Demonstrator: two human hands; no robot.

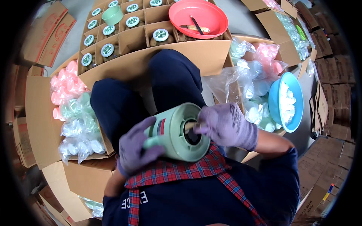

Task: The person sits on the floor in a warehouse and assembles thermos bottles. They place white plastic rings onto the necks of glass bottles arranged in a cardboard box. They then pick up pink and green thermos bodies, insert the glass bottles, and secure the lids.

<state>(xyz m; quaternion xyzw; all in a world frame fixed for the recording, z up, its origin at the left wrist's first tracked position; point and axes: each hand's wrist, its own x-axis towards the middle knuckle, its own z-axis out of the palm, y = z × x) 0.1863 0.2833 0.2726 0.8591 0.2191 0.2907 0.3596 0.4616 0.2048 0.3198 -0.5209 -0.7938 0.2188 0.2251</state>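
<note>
A pale green jug-shaped flask (pixel 171 132) lies tilted across my lap, its round dark opening turned toward the right. My left hand (pixel 137 147), in a purple glove, is wrapped round its handle side. My right hand (pixel 224 126), gloved the same way, is closed at the opening on a thin tan stick-like piece (pixel 189 126). One end of that piece sits in the mouth of the flask, and the fingers cover the rest, so its kind is unclear.
Ahead, a divided carton (pixel 151 54) holds several containers with patterned lids, a green ring (pixel 112 15) and a red basin (pixel 181 17) with a dark-handled tool. Bagged pink, green and clear parts fill a left carton (pixel 41 124). At right stands a blue basin (pixel 298 98) of white pieces.
</note>
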